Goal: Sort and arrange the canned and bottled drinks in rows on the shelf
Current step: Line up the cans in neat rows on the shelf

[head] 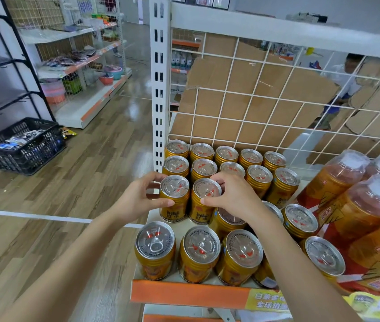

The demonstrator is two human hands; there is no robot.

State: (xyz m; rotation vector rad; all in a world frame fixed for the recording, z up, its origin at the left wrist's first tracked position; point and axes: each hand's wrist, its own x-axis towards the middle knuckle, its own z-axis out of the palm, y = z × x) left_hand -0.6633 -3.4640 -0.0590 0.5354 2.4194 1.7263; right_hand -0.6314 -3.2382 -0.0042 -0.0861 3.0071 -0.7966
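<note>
Front cans (200,251) stand along the shelf (184,295) front edge. Behind them, near the left edge, left hand (141,198) fingers grip the left can (174,197), and right hand (233,197) fingers grip the next can (205,203). Both are upright and side by side. Wrapped bottles (358,205) sit toward the right edge.

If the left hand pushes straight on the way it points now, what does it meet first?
The left hand grips a gold silver-topped drink can; pushed on rightward, that can would likely bump the neighbouring gold can held by the right hand. They look almost touching.
</note>
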